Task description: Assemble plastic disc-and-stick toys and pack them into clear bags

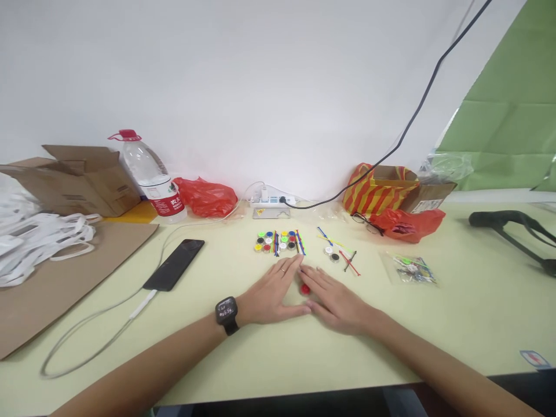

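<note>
My left hand (271,295) lies flat on the table with its fingers stretched forward, a watch (226,313) on that wrist. Its fingertips reach the near end of a row of thin coloured sticks (299,240). Opposite it, my right hand (336,298) is also flat, fingers extended, and the thumbs meet. A red round piece (305,288) shows between the hands, partly covered by the right fingers. Just beyond are several small round pieces with coloured tops (264,241), grouped beside sticks. To the right lie a white and a black round piece (335,257) and loose sticks (350,263).
A clear bag of small parts (412,270) lies at right. Left are a phone (174,265) on a cable, a water bottle (158,182) and cardboard box (87,182). A power strip (273,202), red bag (206,198) and striped bag (373,194) line the wall.
</note>
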Demonstrator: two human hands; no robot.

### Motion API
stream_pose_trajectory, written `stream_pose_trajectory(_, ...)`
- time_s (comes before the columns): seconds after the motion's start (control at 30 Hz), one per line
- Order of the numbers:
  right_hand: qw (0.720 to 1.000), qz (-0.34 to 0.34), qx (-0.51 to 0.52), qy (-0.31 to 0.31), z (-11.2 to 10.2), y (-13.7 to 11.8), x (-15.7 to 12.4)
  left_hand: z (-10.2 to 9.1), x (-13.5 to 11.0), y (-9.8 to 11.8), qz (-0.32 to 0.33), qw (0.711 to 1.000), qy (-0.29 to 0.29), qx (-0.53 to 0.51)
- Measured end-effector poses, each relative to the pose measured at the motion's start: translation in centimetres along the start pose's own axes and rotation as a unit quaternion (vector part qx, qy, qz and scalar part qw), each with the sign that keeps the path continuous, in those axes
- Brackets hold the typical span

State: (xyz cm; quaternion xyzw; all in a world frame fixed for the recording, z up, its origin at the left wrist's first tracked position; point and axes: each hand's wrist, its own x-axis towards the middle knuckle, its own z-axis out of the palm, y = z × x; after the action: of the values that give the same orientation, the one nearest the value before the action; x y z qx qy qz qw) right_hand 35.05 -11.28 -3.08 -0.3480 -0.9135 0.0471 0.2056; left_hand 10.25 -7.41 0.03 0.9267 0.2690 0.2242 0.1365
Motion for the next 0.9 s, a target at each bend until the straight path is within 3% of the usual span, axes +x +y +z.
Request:
stream_pose_trajectory(0.07, 0.999, -0.022, 0.029, 0.005, -0.1, 0.1, -0.1, 0.0, -0.3, 0.2, -0.011, 1.0, -0.013, -0.017)
stream_pose_trajectory(0.13, 0.998, -0.015, 0.028, 0.052, -0.2, 1.4, 0.0, 0.0, -0.3, 0.1, -0.022, 0.999, -0.017, -0.029)
stream_pose_trajectory(0.23, 0.983, 0.072, -0.05, 0.159, -0.1, 4.5, 0.5, -0.1, 0.0, -0.2, -0.024, 0.999, -0.024, -0.04)
stream_pose_trajectory(0.37, 0.953, 0.223, -0.145, 0.143, 0.4, 8.1, 1.8, -0.3, 0.2, -0.3, 0.001, 0.998, -0.033, -0.055)
stream_pose_trajectory(0.47, 0.938, 0.294, -0.156, 0.099, 0.7, 9.3, 2.4, -0.4, 0.2, -0.2, 0.007, 0.998, -0.022, -0.063)
stream_pose_trajectory(0.57, 0.951, 0.282, -0.112, 0.061, 0.6, 9.7, 2.1, -0.5, 0.2, -0.1, 0.013, 0.998, -0.013, -0.063)
stream_pose_trajectory(0.77, 0.986, 0.16, 0.012, 0.045, -0.6, 9.0, 0.8, -0.6, 0.3, -0.3, 0.012, 0.998, -0.024, -0.054)
stream_pose_trajectory(0.9, 0.988, 0.125, 0.082, 0.035, -1.3, 7.9, 0.6, -0.7, 0.5, -0.1, 0.015, 0.998, -0.021, -0.058)
